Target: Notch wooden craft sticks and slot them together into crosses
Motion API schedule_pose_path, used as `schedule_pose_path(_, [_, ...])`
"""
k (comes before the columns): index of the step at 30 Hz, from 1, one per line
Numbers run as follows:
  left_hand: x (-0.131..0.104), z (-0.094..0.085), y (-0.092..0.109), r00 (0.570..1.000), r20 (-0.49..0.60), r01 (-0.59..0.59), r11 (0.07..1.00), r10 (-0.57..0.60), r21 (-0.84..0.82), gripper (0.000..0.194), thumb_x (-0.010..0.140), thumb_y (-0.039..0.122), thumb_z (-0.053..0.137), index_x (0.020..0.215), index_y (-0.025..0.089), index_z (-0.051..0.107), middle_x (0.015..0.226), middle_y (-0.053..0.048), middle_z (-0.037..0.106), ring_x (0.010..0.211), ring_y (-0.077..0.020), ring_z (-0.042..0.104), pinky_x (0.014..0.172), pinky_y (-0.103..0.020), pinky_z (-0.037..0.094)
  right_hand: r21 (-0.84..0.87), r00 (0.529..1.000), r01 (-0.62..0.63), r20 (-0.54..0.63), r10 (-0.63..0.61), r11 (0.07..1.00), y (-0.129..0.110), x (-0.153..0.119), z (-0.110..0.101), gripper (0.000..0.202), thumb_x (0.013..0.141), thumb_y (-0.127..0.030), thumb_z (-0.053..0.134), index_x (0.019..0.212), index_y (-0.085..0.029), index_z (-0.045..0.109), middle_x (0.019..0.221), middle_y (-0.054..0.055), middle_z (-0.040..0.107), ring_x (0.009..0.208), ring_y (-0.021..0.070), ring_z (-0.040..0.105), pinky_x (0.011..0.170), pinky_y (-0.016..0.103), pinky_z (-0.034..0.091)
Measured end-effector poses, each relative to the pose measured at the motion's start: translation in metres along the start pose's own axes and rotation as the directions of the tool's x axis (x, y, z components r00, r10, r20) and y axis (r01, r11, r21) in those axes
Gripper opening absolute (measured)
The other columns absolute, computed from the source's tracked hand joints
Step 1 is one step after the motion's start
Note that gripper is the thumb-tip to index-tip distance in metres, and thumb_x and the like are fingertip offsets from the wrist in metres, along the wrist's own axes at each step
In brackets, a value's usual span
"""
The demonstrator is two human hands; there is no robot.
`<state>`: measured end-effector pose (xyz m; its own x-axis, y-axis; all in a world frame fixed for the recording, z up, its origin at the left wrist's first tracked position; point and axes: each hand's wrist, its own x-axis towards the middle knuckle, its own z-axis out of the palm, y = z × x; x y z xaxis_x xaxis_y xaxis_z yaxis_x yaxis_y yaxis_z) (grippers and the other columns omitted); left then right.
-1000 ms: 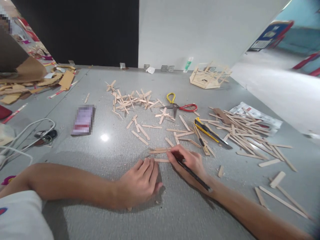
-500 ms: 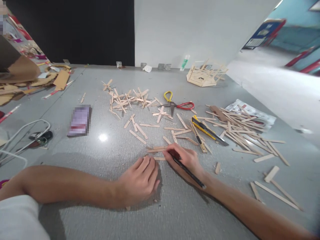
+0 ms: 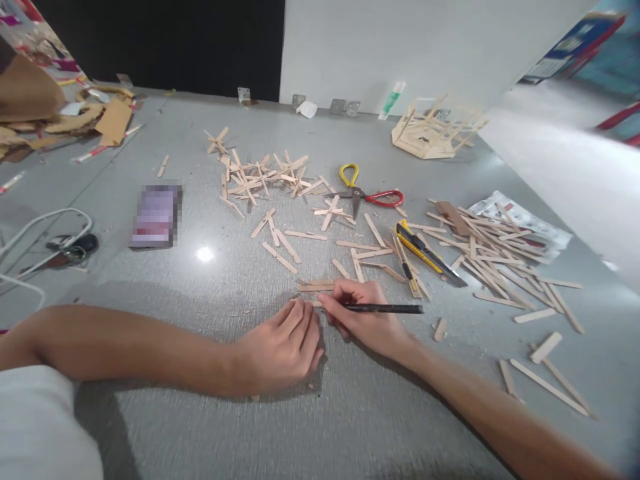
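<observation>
So you're at the close-up bit, both hands over one wooden strip (image 3: 316,304) lying on the table (image 3: 210,427) between them. Left hand (image 3: 283,350) has its fingers pressed together over one end; can't tell if they're actually pinching it (your knuckles are in the way, lol). Right hand (image 3: 370,323) pinches a dark pen (image 3: 390,309), lying nearly level, fingertips right by the strip. Imo, moving that pen calls for a steady strip and a light right wrist.

Watch the loose strips (image 3: 316,286) just beyond your fingers, and the yellow cutter (image 3: 423,250) off to the right, its blade showing. The table's right edge slants past the stick pile (image 3: 500,257). Best elbow room looks like the bare stretch on your near side, between your forearms.
</observation>
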<state>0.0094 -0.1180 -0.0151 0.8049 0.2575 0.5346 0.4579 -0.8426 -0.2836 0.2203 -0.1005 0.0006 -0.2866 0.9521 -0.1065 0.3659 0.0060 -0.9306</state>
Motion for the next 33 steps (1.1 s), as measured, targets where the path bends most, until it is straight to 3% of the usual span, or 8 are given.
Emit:
schedule_pose_path(5, [0.001, -0.001, 0.001, 1.000, -0.005, 0.012, 1.000, -0.012, -0.002, 0.039, 0.103, 0.024, 0.047, 0.107, -0.005, 0.073, 0.100, -0.021, 0.079, 0.095, -0.0267, 0.077, 0.094, -0.037, 0.059, -0.136, 0.997, 0.073, -0.024, -0.077, 0.988, 0.002, 0.001, 0.002, 0.048, 0.100, -0.047, 0.059, 0.061, -0.022, 0.046, 0.044, -0.006, 0.050, 0.040, 0.0087, 0.042, 0.044, 0.024, 0.035])
schedule_pose_path(21, [0.003, -0.006, 0.000, 0.997, 0.075, 0.004, 1.000, -0.004, 0.004, 0.043, 0.104, 0.027, 0.048, 0.111, -0.007, 0.072, 0.103, -0.024, 0.079, 0.098, -0.0288, 0.077, 0.095, -0.039, 0.059, -0.127, 0.998, 0.047, -0.035, -0.052, 0.991, 0.000, 0.002, 0.003, 0.050, 0.102, -0.047, 0.059, 0.060, -0.023, 0.048, 0.041, -0.005, 0.052, 0.037, 0.0090, 0.046, 0.043, 0.024, 0.039])
schedule_pose_path(24, [0.004, -0.009, 0.000, 0.999, 0.050, -0.008, 0.999, 0.006, 0.038, 0.042, 0.105, 0.027, 0.047, 0.108, -0.005, 0.074, 0.101, -0.021, 0.080, 0.097, -0.0287, 0.078, 0.091, -0.038, 0.062, -0.126, 0.998, 0.047, -0.035, -0.051, 0.991, -0.001, 0.002, 0.004, 0.049, 0.102, -0.047, 0.059, 0.060, -0.022, 0.048, 0.041, -0.006, 0.051, 0.037, 0.0088, 0.046, 0.043, 0.024, 0.038])
schedule_pose_path(28, [0.003, -0.015, -0.002, 0.994, -0.043, -0.100, 0.994, 0.102, 0.038, 0.025, 0.098, 0.019, 0.061, 0.106, 0.001, 0.077, 0.101, -0.015, 0.081, 0.096, -0.0261, 0.079, 0.089, -0.033, 0.065, -0.137, 0.997, 0.062, -0.042, -0.068, 0.989, -0.001, 0.002, 0.004, 0.048, 0.102, -0.042, 0.060, 0.060, -0.023, 0.046, 0.041, -0.006, 0.049, 0.036, 0.0082, 0.044, 0.042, 0.023, 0.037])
schedule_pose_path(33, [-0.002, -0.013, -0.001, 0.988, -0.054, -0.144, 0.990, 0.143, -0.002, 0.023, 0.099, 0.016, 0.061, 0.101, 0.002, 0.078, 0.094, -0.016, 0.081, 0.090, -0.0254, 0.080, 0.083, -0.035, 0.066, -0.162, 0.997, 0.056, -0.049, -0.065, 0.985, -0.001, 0.002, 0.004, 0.049, 0.101, -0.044, 0.060, 0.059, -0.023, 0.045, 0.041, -0.006, 0.050, 0.036, 0.0083, 0.044, 0.042, 0.023, 0.037])
